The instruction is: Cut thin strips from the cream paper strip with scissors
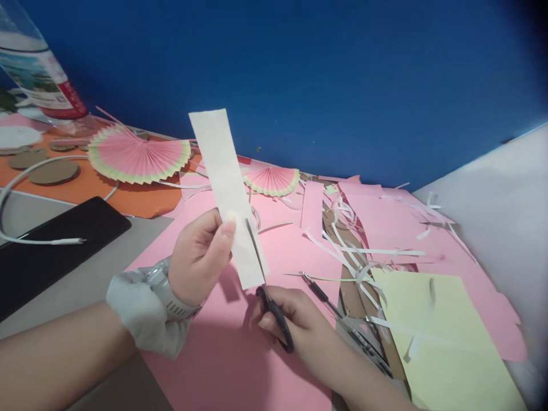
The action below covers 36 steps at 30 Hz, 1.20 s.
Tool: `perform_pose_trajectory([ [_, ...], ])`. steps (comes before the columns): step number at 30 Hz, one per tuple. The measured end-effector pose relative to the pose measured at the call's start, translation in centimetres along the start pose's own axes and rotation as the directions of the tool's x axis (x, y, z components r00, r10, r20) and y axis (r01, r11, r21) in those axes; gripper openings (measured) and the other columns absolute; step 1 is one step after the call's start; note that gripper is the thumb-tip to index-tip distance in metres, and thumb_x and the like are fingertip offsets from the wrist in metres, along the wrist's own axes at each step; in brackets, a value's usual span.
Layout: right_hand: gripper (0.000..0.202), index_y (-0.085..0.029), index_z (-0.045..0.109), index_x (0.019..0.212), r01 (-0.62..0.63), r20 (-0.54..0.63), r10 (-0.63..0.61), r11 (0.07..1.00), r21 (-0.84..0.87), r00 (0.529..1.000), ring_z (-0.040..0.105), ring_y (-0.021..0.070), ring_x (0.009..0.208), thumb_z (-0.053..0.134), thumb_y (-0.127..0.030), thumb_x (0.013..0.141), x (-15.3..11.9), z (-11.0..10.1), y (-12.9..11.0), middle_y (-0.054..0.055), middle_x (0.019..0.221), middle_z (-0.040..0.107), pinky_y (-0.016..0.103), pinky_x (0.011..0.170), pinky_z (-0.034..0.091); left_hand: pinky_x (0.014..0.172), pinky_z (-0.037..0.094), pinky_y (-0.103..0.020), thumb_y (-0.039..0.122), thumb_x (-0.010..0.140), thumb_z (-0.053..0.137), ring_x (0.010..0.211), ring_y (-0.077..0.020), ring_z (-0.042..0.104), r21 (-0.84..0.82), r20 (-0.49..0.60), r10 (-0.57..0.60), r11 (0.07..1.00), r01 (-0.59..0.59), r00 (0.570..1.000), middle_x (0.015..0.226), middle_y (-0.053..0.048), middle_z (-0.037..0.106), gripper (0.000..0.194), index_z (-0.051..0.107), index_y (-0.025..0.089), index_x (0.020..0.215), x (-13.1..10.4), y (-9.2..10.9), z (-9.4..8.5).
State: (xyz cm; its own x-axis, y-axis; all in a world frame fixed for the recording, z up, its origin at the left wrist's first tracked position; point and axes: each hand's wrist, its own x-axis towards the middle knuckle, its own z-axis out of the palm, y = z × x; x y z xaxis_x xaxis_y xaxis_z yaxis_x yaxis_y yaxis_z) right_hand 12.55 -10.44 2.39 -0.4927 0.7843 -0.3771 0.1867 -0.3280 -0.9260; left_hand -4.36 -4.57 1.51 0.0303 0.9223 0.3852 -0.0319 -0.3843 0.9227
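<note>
We hold a white strip (223, 171) in our left hand (197, 262). Our thumb presses on the front of it and our other fingers curl in behind, so they pinch the paper tight. The strip is up in the air over a pink sheet (222, 354), and its top leans to the left. Its top end is in front of the blue wall (342, 74).

Our right hand (306, 328) grips the black scissors (280, 322), with its fingers bent around the handles. One blade lies over the front of the strip, low down and close to its right edge. We cannot tell how far apart the two blades are.

On our left wrist we wear a watch (166, 291) and a pale hair tie (139, 314). Past that arm we see a black phone (77, 245), with the end of a white cord (64, 242) over it. Behind the phone is orange paper (156, 200) with round brown cards (53, 172) on it. A bottle (51, 80) is at the far left. A big pink fan (137, 157) is near the cards, and a small fan (274, 180) is behind the strip.

Near our right hand we see a pen (319, 291). Farther right is a yellow sheet (449, 342), with thin white scraps (385, 251) around it.
</note>
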Motion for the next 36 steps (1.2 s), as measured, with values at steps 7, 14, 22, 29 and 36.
perform_pose_trajectory([
  [7,0.033,-0.014,0.052,0.071,-0.009,0.016,0.008,0.996,0.086,1.0,0.037,0.0103,0.052,0.054,-0.044,0.083,0.0,0.0,0.3,-0.003,0.057,0.041,0.023,0.051,0.03,0.043,0.029,-0.024,0.031,0.089,0.043,0.044,-0.0093,0.031,0.073,0.001,-0.079,0.994,0.079,0.997,0.051,0.004,0.038,0.029,0.046,0.02,0.062,-0.1,0.3,0.0],
  [14,0.032,-0.012,0.057,0.079,0.001,0.039,-0.007,0.987,0.161,0.999,0.041,0.0114,0.054,0.056,-0.044,0.082,0.0,0.1,0.4,-0.002,0.06,0.044,0.024,0.054,0.032,0.043,0.03,-0.023,0.025,0.089,0.042,0.046,-0.0088,0.032,0.12,0.112,-0.04,0.992,0.026,0.993,0.053,0.004,0.04,0.028,0.046,0.019,0.062,-0.2,0.5,0.1],
  [22,0.051,-0.015,0.056,0.086,0.089,0.083,-0.085,0.995,-0.051,0.993,0.041,0.0125,0.059,0.04,-0.064,0.081,-0.5,-0.2,-0.8,0.0,0.069,0.043,0.023,0.053,0.035,0.041,0.028,-0.02,0.022,0.089,0.039,0.045,-0.0066,0.032,0.076,0.254,-0.128,0.991,0.112,0.959,0.056,0.004,0.044,0.028,0.046,0.017,0.062,-0.9,1.2,0.6],
  [29,0.055,-0.017,0.052,0.083,0.116,-0.025,-0.126,0.963,-0.242,0.992,0.04,0.0168,0.068,0.034,-0.069,0.08,-1.1,-0.5,-0.5,0.002,0.072,0.043,0.027,0.061,0.038,0.041,0.029,-0.02,0.022,0.087,0.041,0.045,-0.0074,0.034,0.106,0.27,-0.16,0.985,0.136,0.95,0.055,0.003,0.044,0.027,0.047,0.017,0.061,-1.1,1.0,0.8],
  [36,0.055,-0.019,0.05,0.081,0.156,0.019,-0.155,0.962,-0.223,0.988,0.035,0.0154,0.063,0.032,-0.07,0.079,-1.0,-0.5,-1.1,0.0,0.069,0.036,0.029,0.066,0.042,0.042,0.032,-0.019,0.024,0.087,0.041,0.045,-0.0076,0.038,0.159,0.309,-0.164,0.98,0.12,0.937,0.053,0.004,0.046,0.027,0.048,0.017,0.061,-1.2,1.3,0.6],
])
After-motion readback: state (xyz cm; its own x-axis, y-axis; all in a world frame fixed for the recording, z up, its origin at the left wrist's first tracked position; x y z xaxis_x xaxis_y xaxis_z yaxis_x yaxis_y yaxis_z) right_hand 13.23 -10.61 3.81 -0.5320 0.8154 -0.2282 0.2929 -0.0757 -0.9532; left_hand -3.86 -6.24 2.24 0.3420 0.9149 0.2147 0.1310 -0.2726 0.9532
